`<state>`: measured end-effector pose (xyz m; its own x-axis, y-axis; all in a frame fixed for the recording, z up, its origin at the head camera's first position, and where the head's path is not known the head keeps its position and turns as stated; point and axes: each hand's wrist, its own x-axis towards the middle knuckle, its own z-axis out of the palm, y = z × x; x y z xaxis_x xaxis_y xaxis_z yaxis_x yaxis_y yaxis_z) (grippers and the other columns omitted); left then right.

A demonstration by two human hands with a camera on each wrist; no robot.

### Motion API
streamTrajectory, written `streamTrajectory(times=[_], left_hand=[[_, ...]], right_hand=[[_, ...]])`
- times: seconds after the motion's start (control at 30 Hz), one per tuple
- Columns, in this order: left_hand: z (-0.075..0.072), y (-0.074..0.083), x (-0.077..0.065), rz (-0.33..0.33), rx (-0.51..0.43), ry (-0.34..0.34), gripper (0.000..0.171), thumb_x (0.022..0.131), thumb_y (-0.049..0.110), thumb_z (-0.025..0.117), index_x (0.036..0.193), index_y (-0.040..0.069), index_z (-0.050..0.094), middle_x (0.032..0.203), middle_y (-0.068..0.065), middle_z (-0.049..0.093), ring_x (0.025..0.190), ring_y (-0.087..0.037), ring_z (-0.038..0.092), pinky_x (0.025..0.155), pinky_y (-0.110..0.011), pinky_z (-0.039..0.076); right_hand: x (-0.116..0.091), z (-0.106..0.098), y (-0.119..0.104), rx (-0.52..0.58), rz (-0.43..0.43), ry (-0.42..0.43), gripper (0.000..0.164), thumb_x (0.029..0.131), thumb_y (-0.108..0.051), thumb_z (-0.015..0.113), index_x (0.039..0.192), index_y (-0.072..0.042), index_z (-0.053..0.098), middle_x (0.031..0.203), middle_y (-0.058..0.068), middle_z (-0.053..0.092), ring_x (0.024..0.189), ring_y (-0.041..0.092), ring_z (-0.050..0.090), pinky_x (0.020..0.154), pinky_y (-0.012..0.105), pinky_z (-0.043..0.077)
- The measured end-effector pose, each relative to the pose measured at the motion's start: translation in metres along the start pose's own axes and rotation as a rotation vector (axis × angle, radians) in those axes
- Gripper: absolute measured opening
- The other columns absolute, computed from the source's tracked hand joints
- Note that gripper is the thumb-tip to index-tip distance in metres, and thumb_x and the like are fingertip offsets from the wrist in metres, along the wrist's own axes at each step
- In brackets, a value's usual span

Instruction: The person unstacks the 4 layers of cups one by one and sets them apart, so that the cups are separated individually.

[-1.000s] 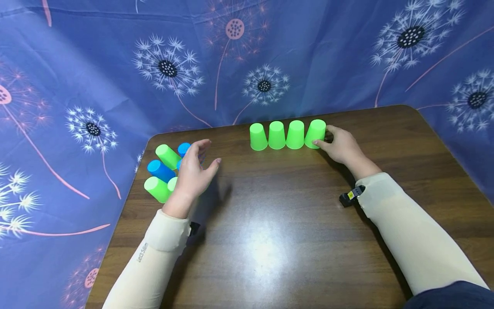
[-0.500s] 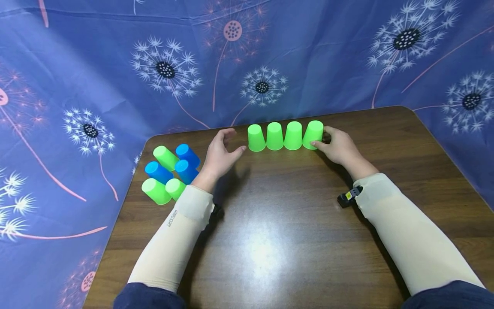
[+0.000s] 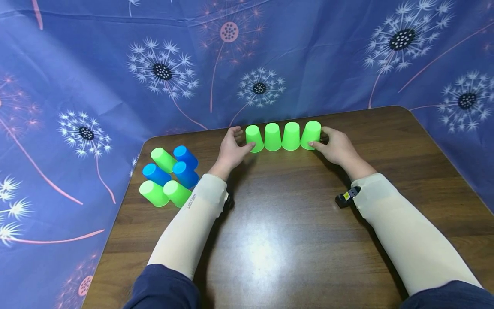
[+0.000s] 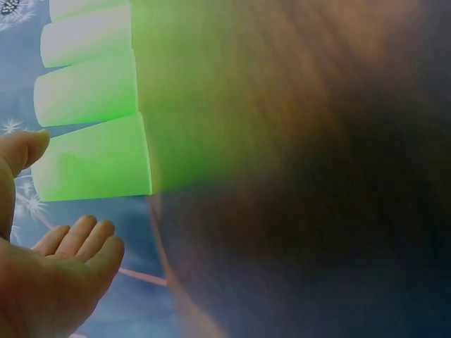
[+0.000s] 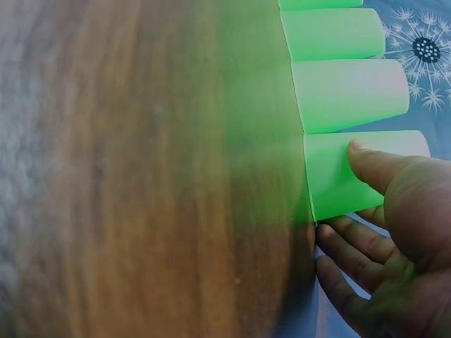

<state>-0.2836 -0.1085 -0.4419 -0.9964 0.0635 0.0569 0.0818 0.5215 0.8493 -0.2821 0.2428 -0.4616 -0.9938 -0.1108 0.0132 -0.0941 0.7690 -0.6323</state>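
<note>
Four-sided rows aside, several green cups stand upside down in a line at the back of the table. At its right end, my right hand holds the rightmost green cup, thumb on the front and other fingers round the outer side; the right wrist view shows that thumb on the cup wall. My left hand is beside the leftmost green cup, thumb and fingers spread about it. In the left wrist view a gap shows between its lower fingers and that cup.
On the left of the wooden table stands a loose group of upside-down cups, green and blue. A blue dandelion-print cloth hangs behind the table's back edge.
My left hand has moved right, from over the blue and green group to the left end of the green row. My right hand has stayed at the rightmost cup.
</note>
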Motion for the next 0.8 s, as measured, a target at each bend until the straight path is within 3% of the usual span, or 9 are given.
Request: streamTrajectory(times=[0.3, 0.8], left_hand=[[0.013, 0.002, 0.010, -0.022, -0.003, -0.001, 0.076, 0.094, 0.025, 0.082, 0.153, 0.006, 0.040, 0.146, -0.013, 0.054, 0.137, -0.026, 0.053, 0.112, -0.035, 0.047], [0.021, 0.005, 0.016, -0.024, 0.131, 0.041, 0.059, 0.094, 0.028, 0.082, 0.143, 0.009, 0.055, 0.131, -0.010, 0.066, 0.119, -0.026, 0.063, 0.102, -0.038, 0.052]], right_hand=[[-0.001, -0.002, -0.004, 0.001, 0.003, -0.007, 0.064, 0.100, -0.044, 0.072, 0.144, -0.001, 0.053, 0.129, 0.023, 0.063, 0.123, 0.043, 0.057, 0.101, 0.062, 0.047], [-0.001, -0.002, -0.003, -0.007, 0.005, 0.000, 0.062, 0.100, -0.044, 0.072, 0.143, -0.003, 0.054, 0.128, 0.023, 0.064, 0.121, 0.043, 0.058, 0.100, 0.062, 0.047]])
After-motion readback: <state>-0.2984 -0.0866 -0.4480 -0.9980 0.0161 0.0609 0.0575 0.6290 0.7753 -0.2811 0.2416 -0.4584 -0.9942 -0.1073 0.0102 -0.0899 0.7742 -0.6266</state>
